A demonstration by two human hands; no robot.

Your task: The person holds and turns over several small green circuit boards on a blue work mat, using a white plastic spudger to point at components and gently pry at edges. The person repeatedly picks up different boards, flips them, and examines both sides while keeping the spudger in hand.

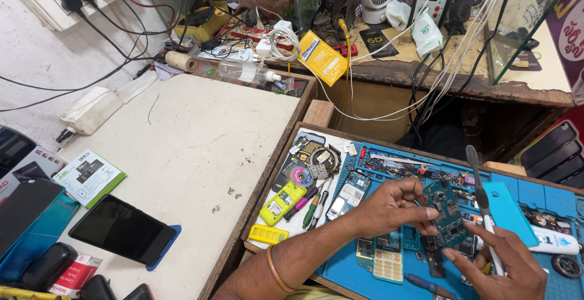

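Three packages noted: a yellow rectangular packet [322, 57] tilted against the shelf edge, a white sachet with green marking [426, 34] to its right on the shelf, and a green-and-white box [89, 176] flat on the pale table [201, 148]. One blue-green circuit board [448, 213] is pinched at its left edge by the left hand [389, 206], thumb and fingers closed on it, above the blue work mat [347, 263]. The right hand [505, 266] grips one white-handled brush [485, 215], its fingertip touching the board's lower corner.
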